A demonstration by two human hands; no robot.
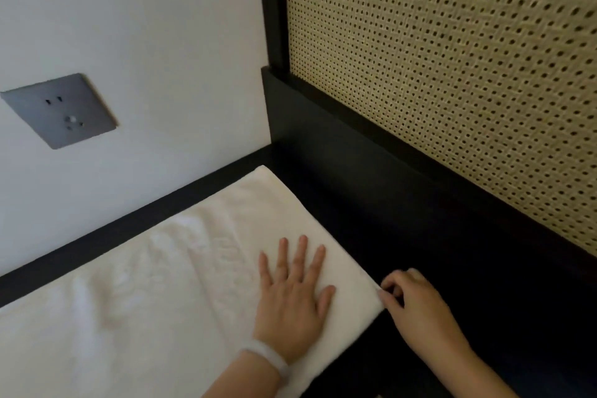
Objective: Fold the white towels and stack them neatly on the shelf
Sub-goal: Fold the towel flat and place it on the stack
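Towel (pixel 161 284) lies on the shelf (pixel 403 252) (soft and limp, we judge), our left hand (pixel 292 304) pressing it flat, fingers (pixel 301 254) spread, our right hand (pixel 416 304) pinching its corner, the likeliest hold.

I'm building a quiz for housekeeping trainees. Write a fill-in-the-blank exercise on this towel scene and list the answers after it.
1. The left hand presses flat on the white ____.
2. The right hand pinches the towel at its near ____.
3. The bangle sits on the ____ wrist.
4. The power socket is mounted on the ____.

Missing words: towel; corner; left; wall.
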